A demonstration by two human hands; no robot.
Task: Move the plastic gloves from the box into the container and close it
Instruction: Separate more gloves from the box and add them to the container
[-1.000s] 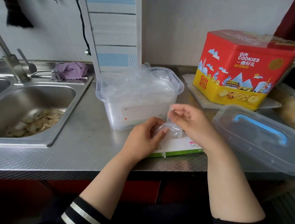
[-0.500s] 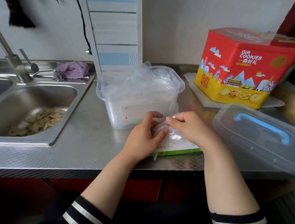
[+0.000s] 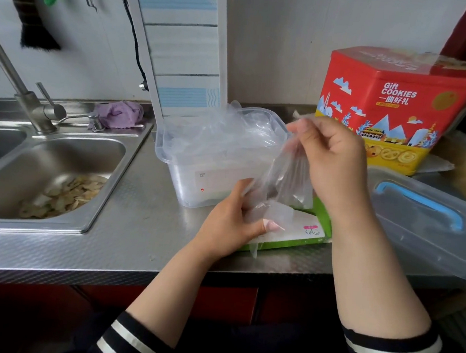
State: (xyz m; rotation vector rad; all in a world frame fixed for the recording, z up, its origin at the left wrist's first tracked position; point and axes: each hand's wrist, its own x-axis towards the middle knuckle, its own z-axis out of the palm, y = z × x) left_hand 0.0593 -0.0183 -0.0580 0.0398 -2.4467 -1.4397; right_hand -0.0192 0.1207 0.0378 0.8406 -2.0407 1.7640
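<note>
Two hands work at a steel counter (image 3: 137, 241), with a clear plastic container (image 3: 187, 178) as the landmark. Left of the container lies a sink (image 3: 69, 146) holding pale scraps (image 3: 63, 196). Right of it rests its clear lid (image 3: 429, 219) with a blue handle, not yet fitted. Behind the lid stands a red cookie tin (image 3: 393, 105). The container is open and already heaped with crumpled plastic gloves (image 3: 221, 131). A flat green-and-white box (image 3: 297, 234) lies against the container's front right corner. Above the box, the right hand (image 3: 336, 162) pinches the top of one clear glove (image 3: 284, 186), fingers curled, while the left hand (image 3: 231, 223) grips its lower end. The glove hangs nearly upright, just right of the container's rim, so the right hand is nearer the opening.
</note>
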